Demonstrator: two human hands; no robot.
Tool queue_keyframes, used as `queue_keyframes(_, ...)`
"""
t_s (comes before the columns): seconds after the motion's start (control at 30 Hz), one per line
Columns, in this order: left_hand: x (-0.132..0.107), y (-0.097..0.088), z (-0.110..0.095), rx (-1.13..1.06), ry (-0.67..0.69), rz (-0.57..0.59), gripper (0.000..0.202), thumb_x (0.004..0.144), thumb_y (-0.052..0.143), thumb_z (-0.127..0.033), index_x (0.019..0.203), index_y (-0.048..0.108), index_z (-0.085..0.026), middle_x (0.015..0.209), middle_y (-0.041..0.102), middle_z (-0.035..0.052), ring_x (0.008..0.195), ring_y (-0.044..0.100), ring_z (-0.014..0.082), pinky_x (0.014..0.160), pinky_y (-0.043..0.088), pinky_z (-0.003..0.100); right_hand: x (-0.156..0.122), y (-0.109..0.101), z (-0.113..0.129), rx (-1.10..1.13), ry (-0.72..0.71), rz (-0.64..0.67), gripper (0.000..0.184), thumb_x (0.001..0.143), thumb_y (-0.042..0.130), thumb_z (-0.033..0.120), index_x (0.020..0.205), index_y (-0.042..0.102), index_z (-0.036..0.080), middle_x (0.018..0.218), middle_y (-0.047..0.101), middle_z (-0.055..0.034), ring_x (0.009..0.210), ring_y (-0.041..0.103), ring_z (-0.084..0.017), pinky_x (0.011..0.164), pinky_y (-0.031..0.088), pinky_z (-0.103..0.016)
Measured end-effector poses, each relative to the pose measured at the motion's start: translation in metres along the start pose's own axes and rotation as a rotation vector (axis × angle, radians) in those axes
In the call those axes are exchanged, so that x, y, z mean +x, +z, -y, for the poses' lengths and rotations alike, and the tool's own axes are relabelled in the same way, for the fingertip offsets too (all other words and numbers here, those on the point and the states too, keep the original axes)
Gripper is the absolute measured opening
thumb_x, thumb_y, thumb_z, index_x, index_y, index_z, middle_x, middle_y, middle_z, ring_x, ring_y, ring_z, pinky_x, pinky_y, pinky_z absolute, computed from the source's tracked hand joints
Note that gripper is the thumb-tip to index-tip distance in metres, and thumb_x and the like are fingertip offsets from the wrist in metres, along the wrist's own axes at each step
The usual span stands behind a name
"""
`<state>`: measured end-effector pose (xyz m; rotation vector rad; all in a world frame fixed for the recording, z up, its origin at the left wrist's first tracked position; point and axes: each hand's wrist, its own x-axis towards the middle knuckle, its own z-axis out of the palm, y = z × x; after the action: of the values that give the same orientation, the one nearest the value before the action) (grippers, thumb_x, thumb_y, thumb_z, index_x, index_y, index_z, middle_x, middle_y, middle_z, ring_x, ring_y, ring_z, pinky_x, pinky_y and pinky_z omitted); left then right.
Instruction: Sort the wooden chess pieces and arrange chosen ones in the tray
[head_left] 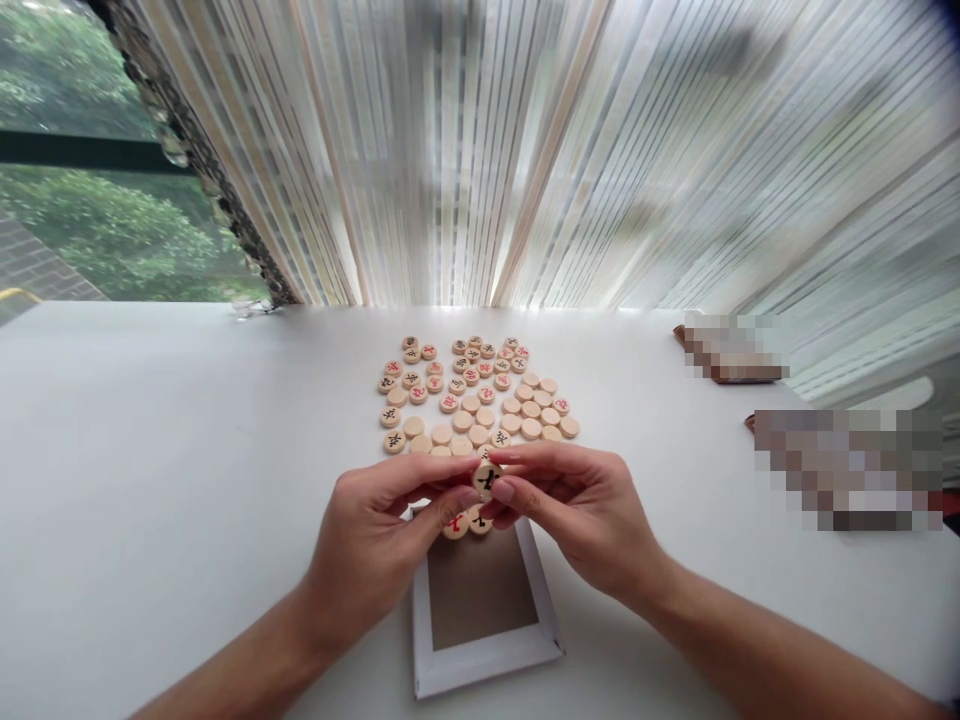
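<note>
Striped curtain point(450, 170) at back, white bench point(225, 450) in front of it. Bench has bare space left and right of the work; good for resting the forearms, which would cut wobble.

White-rimmed tray point(487, 657), brown floor, at the near middle of the bench, slightly askew. Far end partly hidden by the hands. Best to work low over it so a slipped piece lands inside.

Left hand point(371, 520) and right hand point(592, 510): both closed in fingertip pinches, meeting on one piece above the tray's far end. Thumbs near side, index fingers toward the top. Grip should be light and on the edge; thumbs off the marking so it reads at a glance. Freeing one hand first would clear the view.

Loose round pieces point(531, 427) spread beyond the hands, some with red or black characters up, others blank side up. Knuckles should stay clear of the nearest ones.

Red-marked piece point(454, 525) and black-marked piece point(480, 520) side by side at the tray's far end; flat or tilted, can't tell. Avoid knocking them.

Held piece point(487, 480): black character facing the camera, raised between the fingertips. Small; squeezing hard could flick it out.
</note>
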<state>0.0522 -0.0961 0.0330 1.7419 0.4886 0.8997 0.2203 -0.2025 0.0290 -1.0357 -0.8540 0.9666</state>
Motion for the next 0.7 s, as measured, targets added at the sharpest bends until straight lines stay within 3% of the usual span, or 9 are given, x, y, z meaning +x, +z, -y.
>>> queue_keyframes(0.3, 0.0011, -0.0001, 0.0008, -0.04, -0.043, -0.014, 0.029, 0.084, 0.083, -0.008, 0.105, 0.086, -0.027, 0.097, 0.085, -0.0014, 0.086, 0.081, 0.0146, 0.079, 0.066, 0.016, -0.0002, -0.0006, -0.0017, -0.018, 0.024, 0.018, 0.036, 0.074, 0.094, 0.014, 0.108, 0.084, 0.024, 0.094, 0.085, -0.004, 0.085, 0.081, -0.017, 0.076, 0.068, -0.023)
queue_keyframes(0.7, 0.0031, -0.001, 0.0002, -0.016, -0.009, 0.0, 0.024, 0.086, 0.082, -0.01, 0.106, 0.085, -0.025, 0.097, 0.083, 0.0014, 0.087, 0.078, 0.0142, 0.077, 0.065, 0.017, 0.0, -0.0022, 0.001, -0.036, 0.081, 0.04, 0.035, 0.077, 0.093, 0.023, 0.11, 0.083, 0.02, 0.084, 0.084, -0.0046, 0.076, 0.081, -0.019, 0.072, 0.069, -0.027)
